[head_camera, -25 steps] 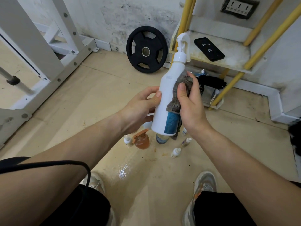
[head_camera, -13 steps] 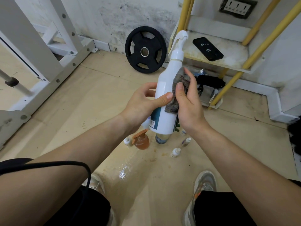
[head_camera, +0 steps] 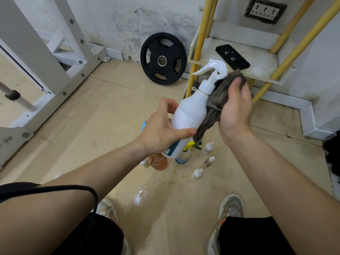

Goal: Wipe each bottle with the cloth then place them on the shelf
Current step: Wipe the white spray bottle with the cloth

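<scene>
The spray bottle (head_camera: 191,115) tilted above the floor (head_camera: 103,111), gripped low by the left hand (head_camera: 161,131); the right hand (head_camera: 235,109) pinched a cloth (head_camera: 217,96) against its neck, near the shelf (head_camera: 261,69).

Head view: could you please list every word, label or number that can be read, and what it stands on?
No text is readable.
On the spray bottle: the print on its teal label is too small.
On the small bottles: labels blurred.
On the black device on the shelf: white marks, not legible as letters.
</scene>
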Demonstrator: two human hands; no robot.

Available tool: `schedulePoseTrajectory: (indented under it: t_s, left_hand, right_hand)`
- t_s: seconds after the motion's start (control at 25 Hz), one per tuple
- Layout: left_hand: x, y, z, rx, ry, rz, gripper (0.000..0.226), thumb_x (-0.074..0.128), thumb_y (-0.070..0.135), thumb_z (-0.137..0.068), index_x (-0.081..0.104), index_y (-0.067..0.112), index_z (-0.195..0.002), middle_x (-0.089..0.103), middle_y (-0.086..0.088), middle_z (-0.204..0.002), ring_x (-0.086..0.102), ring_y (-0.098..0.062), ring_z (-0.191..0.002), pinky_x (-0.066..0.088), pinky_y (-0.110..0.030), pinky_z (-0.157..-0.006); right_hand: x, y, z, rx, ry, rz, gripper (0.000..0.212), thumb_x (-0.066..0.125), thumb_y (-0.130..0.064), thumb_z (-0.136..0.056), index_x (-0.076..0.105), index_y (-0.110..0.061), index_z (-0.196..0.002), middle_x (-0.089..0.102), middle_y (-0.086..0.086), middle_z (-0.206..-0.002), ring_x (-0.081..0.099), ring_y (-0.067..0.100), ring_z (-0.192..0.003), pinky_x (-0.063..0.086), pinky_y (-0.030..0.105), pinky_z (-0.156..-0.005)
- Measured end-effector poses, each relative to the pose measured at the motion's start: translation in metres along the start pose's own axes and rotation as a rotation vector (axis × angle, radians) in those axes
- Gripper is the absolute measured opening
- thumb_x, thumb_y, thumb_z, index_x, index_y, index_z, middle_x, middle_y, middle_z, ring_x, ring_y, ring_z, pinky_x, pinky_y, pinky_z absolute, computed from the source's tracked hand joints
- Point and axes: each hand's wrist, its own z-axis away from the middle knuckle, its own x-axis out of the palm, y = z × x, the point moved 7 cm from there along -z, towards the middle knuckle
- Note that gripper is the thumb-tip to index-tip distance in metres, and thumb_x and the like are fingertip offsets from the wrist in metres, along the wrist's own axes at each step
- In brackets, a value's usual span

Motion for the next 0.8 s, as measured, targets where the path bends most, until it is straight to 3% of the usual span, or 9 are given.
schedulePoseTrajectory:
  t_s: [0.08,0.16,0.32,0.4,0.48,0.6,0.68,0.8]
  left_hand:
    - [0.004,0.003,0.001,0.053,-0.016,-0.084,0.069,0.087,0.04,-0.073,0.039,0.024,-0.12,0.053,0.009,-0.12,0.058,-0.011,-0.094,0.05,-0.03,-0.077]
    - [0.009,0.007,0.002,0.102,-0.026,-0.164,0.067,0.085,0.042,-0.073,0.036,0.027,-0.116,0.053,0.007,-0.118,0.056,-0.016,-0.096,0.048,-0.031,-0.074]
    - [0.01,0.002,0.001,0.105,0.018,-0.272,0.07,0.085,0.047,-0.07,0.034,0.028,-0.113,0.053,0.006,-0.114,0.055,-0.019,-0.092,0.04,-0.03,-0.066]
    - [0.016,-0.003,0.004,0.049,0.013,-0.275,0.072,0.086,0.049,-0.067,0.033,0.028,-0.111,0.053,0.007,-0.112,0.057,-0.019,-0.089,0.045,-0.034,-0.064]
    - [0.021,-0.005,0.005,-0.003,-0.02,-0.204,0.071,0.085,0.051,-0.067,0.035,0.028,-0.111,0.055,0.009,-0.112,0.06,-0.017,-0.094,0.051,-0.037,-0.073]
    - [0.006,0.006,-0.004,-0.015,-0.008,0.005,0.048,0.08,0.047,-0.078,0.053,0.026,-0.112,0.062,0.014,-0.115,0.06,-0.007,-0.107,0.049,-0.028,-0.087]
    - [-0.003,0.018,-0.009,-0.02,-0.06,0.16,0.027,0.077,0.032,-0.086,0.062,0.017,-0.102,0.071,0.005,-0.11,0.066,-0.002,-0.094,0.049,-0.016,-0.071]
    - [-0.003,0.024,-0.007,-0.101,-0.127,0.254,0.015,0.073,0.013,-0.089,0.06,0.008,-0.095,0.073,-0.006,-0.1,0.062,0.008,-0.07,0.035,-0.003,-0.043]
  right_hand:
    - [-0.001,-0.003,-0.004,-0.029,-0.007,-0.031,0.024,0.04,-0.027,-0.106,0.058,-0.02,-0.119,0.067,-0.005,-0.114,0.063,0.013,-0.114,0.049,0.036,-0.106]
    - [0.001,-0.004,-0.005,-0.088,-0.05,0.082,0.019,0.049,-0.037,-0.1,0.06,-0.029,-0.113,0.069,-0.005,-0.113,0.066,0.023,-0.113,0.051,0.049,-0.102]
    - [-0.001,-0.004,-0.002,-0.128,-0.076,0.269,0.011,0.06,-0.039,-0.091,0.065,-0.034,-0.099,0.074,-0.004,-0.101,0.072,0.023,-0.098,0.057,0.05,-0.091]
    - [0.0,-0.006,0.001,-0.141,-0.084,0.318,0.011,0.062,-0.034,-0.093,0.066,-0.026,-0.099,0.073,-0.006,-0.095,0.071,0.017,-0.094,0.058,0.045,-0.088]
    - [0.004,-0.011,0.005,-0.19,-0.109,0.393,0.007,0.061,-0.026,-0.096,0.065,-0.021,-0.101,0.07,-0.01,-0.092,0.067,0.007,-0.089,0.056,0.033,-0.084]
    - [0.013,-0.014,0.011,-0.213,-0.219,0.407,0.002,0.062,-0.019,-0.098,0.063,-0.02,-0.099,0.068,-0.013,-0.089,0.063,-0.003,-0.081,0.05,0.016,-0.076]
    - [0.019,-0.013,0.014,-0.197,-0.298,0.388,0.005,0.062,-0.02,-0.097,0.064,-0.025,-0.099,0.07,-0.013,-0.091,0.066,0.0,-0.086,0.053,0.021,-0.08]
    - [0.021,-0.005,0.013,-0.123,-0.351,0.279,0.009,0.062,-0.024,-0.094,0.066,-0.027,-0.101,0.073,-0.008,-0.096,0.069,0.012,-0.096,0.055,0.036,-0.09]
